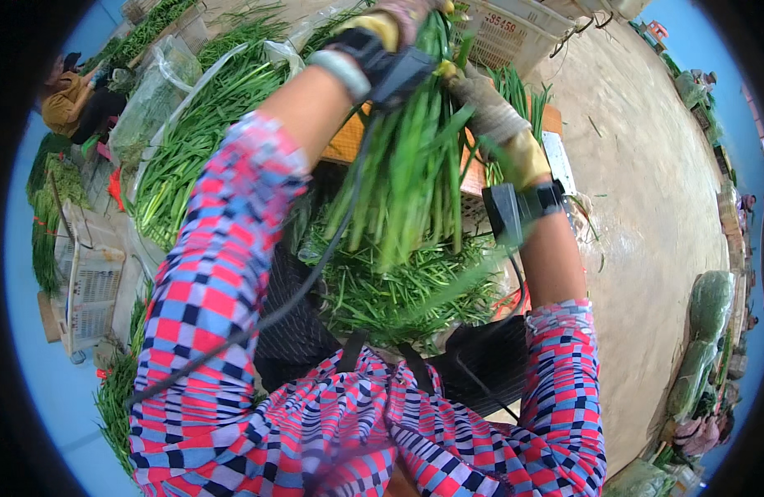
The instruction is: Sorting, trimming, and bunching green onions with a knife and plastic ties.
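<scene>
A bunch of garlic chives (407,174), long flat green leaves, hangs in front of me, its lower part smeared by motion. My left hand (402,18), in a worn pinkish glove with a yellow cuff, is closed on the bunch near its upper end, partly cut off by the picture's top edge. My right hand (488,103), in a greyish glove, grips the bunch's right side with its yellow fingertips. Both wrists carry black strapped devices. Below the hanging leaves lies a heap of loose green leaves (398,290) between my legs.
A large pile of chives (208,124) on plastic sheeting lies to the left. White plastic crates stand at the top (502,35) and far left (96,277). An orange-brown wooden surface (344,139) is behind the bunch. Cables cross my arms. A person (67,99) sits far left.
</scene>
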Demonstrator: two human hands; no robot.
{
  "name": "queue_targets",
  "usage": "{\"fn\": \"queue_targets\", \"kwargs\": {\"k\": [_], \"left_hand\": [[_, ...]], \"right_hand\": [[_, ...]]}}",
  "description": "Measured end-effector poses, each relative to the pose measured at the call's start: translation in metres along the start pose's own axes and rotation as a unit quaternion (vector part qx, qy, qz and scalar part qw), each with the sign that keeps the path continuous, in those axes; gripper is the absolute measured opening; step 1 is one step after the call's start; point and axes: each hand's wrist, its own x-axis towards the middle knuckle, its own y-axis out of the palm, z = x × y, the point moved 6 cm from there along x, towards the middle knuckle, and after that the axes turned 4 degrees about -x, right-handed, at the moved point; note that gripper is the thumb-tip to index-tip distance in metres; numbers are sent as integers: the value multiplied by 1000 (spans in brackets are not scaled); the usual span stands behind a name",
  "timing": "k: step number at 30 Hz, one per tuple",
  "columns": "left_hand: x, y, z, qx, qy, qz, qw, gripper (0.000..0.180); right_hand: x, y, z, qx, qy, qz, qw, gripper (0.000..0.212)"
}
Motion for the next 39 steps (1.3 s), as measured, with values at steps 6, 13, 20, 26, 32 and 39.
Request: {"fn": "queue_targets", "kwargs": {"k": [6,13,20,26,32,39], "left_hand": [[47,-89,174,549,-393,-79,734,47],[6,-52,59,252,-58,-247,934,41],[-139,-87,39,251,-257,-218,907,50],[-219,6,93,281,-457,-345,770,91],[-138,60,135,326,-461,-247,787,117],[-149,34,145,238,-429,-283,824,91]], "right_hand": [[59,15,-179,-56,246,-12,968,49],[-13,-80,-243,190,432,-258,843,28],[1,-176,-153,86,342,-239,905,16],[-23,-201,-66,-6,145,-258,955,18],[-93,10,-26,-408,199,41,890,45],[-106,-17,-97,-337,312,-20,888,40]]}}
